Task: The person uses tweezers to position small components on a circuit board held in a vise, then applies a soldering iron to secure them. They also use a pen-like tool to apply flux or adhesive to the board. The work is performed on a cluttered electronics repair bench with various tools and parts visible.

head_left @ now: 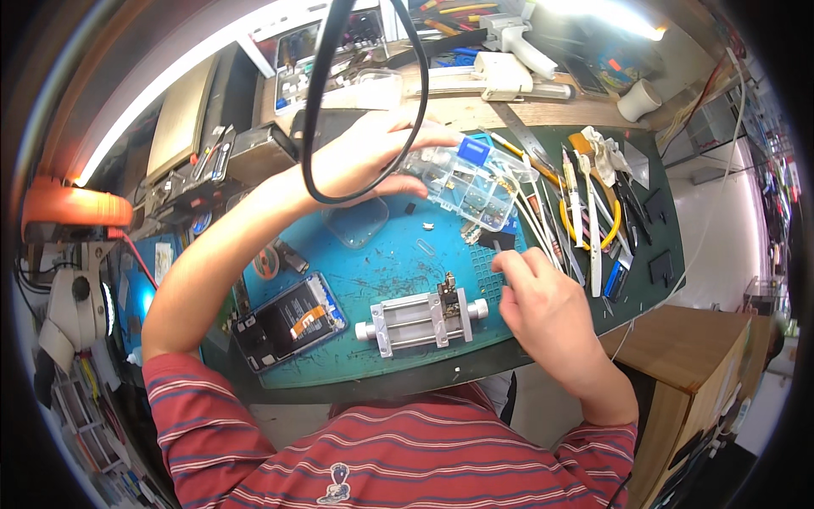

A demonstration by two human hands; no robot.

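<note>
Clear plastic compartment box (485, 193) grasped in our left hand (366, 157), we work above the far side of the blue mat (373, 270); our right hand (547, 301) curls beside a metal clamping fixture (438, 322), its grip's contents unclear to us.

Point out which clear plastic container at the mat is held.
The compartmented box with a blue piece on it: the left hand grips its end, while the shallow clear dish lies on the mat.
</note>
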